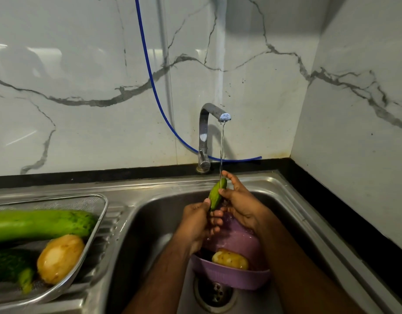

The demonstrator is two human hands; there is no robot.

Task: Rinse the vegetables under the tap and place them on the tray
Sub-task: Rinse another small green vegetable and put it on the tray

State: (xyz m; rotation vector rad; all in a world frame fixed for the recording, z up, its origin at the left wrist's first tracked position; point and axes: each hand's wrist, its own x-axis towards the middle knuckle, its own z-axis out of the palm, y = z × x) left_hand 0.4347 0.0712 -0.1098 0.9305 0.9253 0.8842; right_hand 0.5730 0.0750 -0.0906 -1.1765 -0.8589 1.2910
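A small green cucumber-like vegetable is held tilted under the thin stream from the chrome tap. My left hand grips its lower end, and my right hand pinches its upper part between thumb and fingers. Below my hands a purple basket sits in the steel sink with a wet potato in it. On the drainboard to the left stands a mesh tray holding a long green gourd, a potato and a dark bitter gourd.
The sink drain lies just in front of the basket. A blue hose runs down the marble wall behind the tap. A black counter edge borders the sink on the right, with a marble side wall close by.
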